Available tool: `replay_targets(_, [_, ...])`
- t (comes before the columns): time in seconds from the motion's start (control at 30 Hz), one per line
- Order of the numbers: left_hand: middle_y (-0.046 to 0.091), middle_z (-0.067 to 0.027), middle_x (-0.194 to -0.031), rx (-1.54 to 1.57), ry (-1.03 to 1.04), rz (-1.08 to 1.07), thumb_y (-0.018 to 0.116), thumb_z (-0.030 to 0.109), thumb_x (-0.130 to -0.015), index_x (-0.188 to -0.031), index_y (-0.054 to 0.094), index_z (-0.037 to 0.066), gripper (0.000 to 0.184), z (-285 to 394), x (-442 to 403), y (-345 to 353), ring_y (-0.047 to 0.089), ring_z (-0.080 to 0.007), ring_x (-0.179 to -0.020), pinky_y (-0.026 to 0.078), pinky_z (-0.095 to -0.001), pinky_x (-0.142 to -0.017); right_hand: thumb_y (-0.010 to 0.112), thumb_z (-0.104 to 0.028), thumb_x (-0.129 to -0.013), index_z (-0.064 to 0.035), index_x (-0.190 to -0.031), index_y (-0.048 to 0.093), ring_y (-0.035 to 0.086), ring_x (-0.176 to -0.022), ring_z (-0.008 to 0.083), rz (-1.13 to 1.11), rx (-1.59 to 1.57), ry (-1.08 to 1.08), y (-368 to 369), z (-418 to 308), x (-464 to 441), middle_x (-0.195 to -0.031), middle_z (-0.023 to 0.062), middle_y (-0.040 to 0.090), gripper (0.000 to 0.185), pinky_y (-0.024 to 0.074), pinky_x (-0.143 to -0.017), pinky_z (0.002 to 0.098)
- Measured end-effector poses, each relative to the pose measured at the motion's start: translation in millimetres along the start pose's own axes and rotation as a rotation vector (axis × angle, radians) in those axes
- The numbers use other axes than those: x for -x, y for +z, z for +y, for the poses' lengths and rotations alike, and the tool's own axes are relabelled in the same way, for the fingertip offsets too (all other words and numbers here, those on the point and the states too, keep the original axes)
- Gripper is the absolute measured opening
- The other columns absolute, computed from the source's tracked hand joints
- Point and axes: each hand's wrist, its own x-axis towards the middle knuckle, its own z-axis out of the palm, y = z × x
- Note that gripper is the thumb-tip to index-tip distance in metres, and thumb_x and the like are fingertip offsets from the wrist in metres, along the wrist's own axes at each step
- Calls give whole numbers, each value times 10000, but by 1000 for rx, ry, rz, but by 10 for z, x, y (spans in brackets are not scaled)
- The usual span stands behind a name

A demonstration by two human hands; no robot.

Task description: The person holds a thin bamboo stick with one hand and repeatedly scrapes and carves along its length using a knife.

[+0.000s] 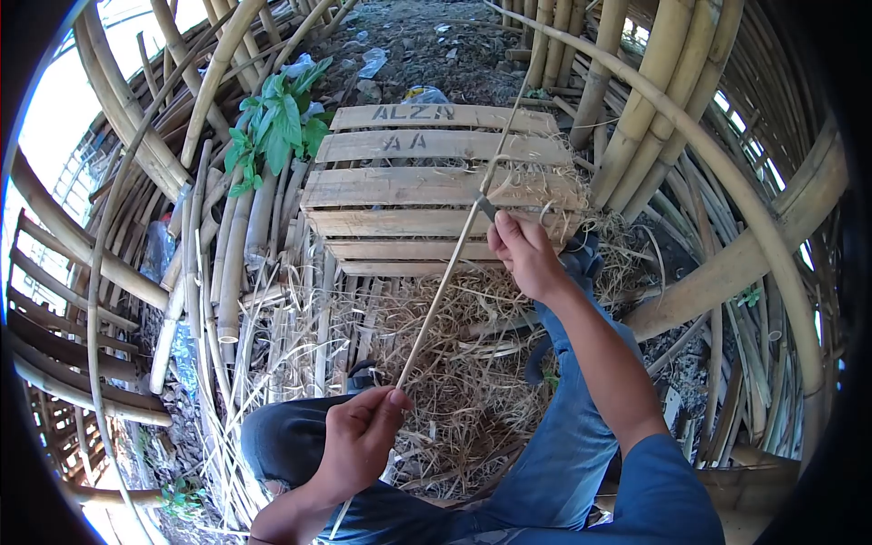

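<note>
A long thin bamboo strip (442, 289) runs slantwise from my lap up past the wooden crate. Low in the view, my left hand (363, 438) is closed around its near part. My right hand (527, 252) grips a knife, whose short dark blade (486, 208) meets the strip above the crate's front edge; the handle is hidden in my fingers. Beyond that contact the strip looks darker and rougher. The slatted wooden crate (391, 188) carries stencilled letters and has curled shavings on its right side.
Shavings (472, 400) cover the ground between my knees. Bamboo poles (232, 263) lie at the left beside a leafy green plant (280, 123). Thick bamboo poles (668, 100) lean at the right, with a bent pole (727, 163) arching past my right arm.
</note>
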Motion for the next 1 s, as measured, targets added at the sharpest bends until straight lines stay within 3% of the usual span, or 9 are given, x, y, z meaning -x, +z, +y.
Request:
replay_targets(0.07, [446,72,-586,-10,-1,-9,524,177,-960,-904,628,-26,235,-3,2,12,342,0,-521,269,-195,-454,347,-310,-993,-54,-757,492,526,-430,270,160,424,-358,27,-67,75,-542,87,530,377,395,-431,403])
replay_targets(0.13, [446,71,-588,-23,0,-21,525,178,-959,-908,628,-24,233,-3,2,31,345,0,-523,274,-196,-456,352,-292,-990,-56,-759,498,513,-413,269,159,543,-332,48,-105,98,-520,88,514,361,396,-419,393])
replay_targets(0.2, [454,69,-594,-39,-7,-9,527,185,-958,-913,627,-22,234,1,16,38,352,1,-530,278,-195,-458,396,-273,-973,-56,-759,498,531,-423,264,221,791,-622,56,-120,90,-512,86,505,321,397,-396,381])
replay_targets(0.27, [458,68,-596,-37,-8,-14,527,190,-959,-915,627,-24,240,20,36,29,355,1,-530,279,-192,-459,457,-241,-943,-50,-761,481,562,-446,259,125,921,-413,-81,-111,5,-543,98,527,264,421,-385,371])
replay_targets(0.33, [463,67,-597,-33,-9,-21,526,195,-960,-917,626,-26,246,29,59,14,358,1,-531,279,-190,-459,506,-234,-915,-44,-771,464,585,-467,257,248,967,-757,-192,-29,-81,-574,106,541,241,448,-390,370])
replay_targets(0.8, [476,54,-601,19,3,-40,521,194,-963,-911,632,-42,266,33,78,-58,369,-2,-530,283,-186,-460,564,-173,-829,-44,-771,447,560,-541,288,318,1094,-806,-301,17,-149,-643,102,525,184,463,-472,384])
replay_targets(0.9, [461,57,-597,-49,47,-30,526,189,-960,-912,633,-41,259,-8,39,-58,353,-5,-535,269,-195,-457,528,-253,-900,-23,-801,475,583,-551,278,314,991,-731,-177,42,-112,-598,114,539,256,451,-444,382])
replay_targets(0.97, [454,58,-594,-54,63,-15,525,184,-960,-908,632,-41,254,-78,20,-39,345,-6,-539,265,-200,-458,440,-273,-957,-21,-806,487,565,-535,280,121,411,-401,-78,102,-81,-575,133,529,296,424,-431,383])
replay_targets(1.0, [446,60,-591,-64,87,5,525,178,-959,-905,631,-41,249,-94,10,-39,337,-7,-543,261,-205,-460,440,-273,-957,-21,-806,487,565,-535,280,118,410,-404,-45,128,-77,-575,133,529,296,424,-431,383])
